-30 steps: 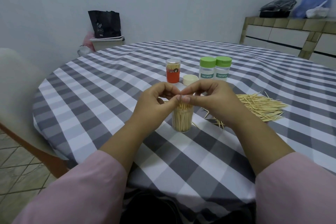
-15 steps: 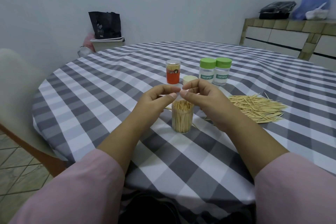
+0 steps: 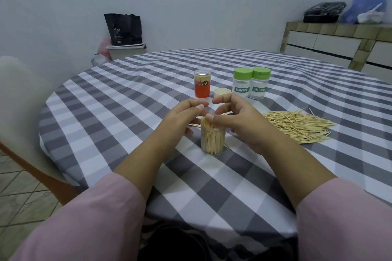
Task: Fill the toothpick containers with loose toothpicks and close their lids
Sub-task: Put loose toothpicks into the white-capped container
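Now the packed jar [image 3: 212, 140] stands upright on the bench [image 3: 127, 99] between both hands, its cream lid [image 3: 222, 92] just behind; the right hand [image 3: 237, 121], loosely curled and empty like the left hand [image 3: 180, 121], is nearer the lid.

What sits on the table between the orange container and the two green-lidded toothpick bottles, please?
In the head view, a cream lid lies between the orange container and the green-lidded bottles.

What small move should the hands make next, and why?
Probably reach for the cream lid and cap the open container: it stands lidless and packed to its rim with toothpicks, both hands hover at its mouth, and the lid lies just behind.
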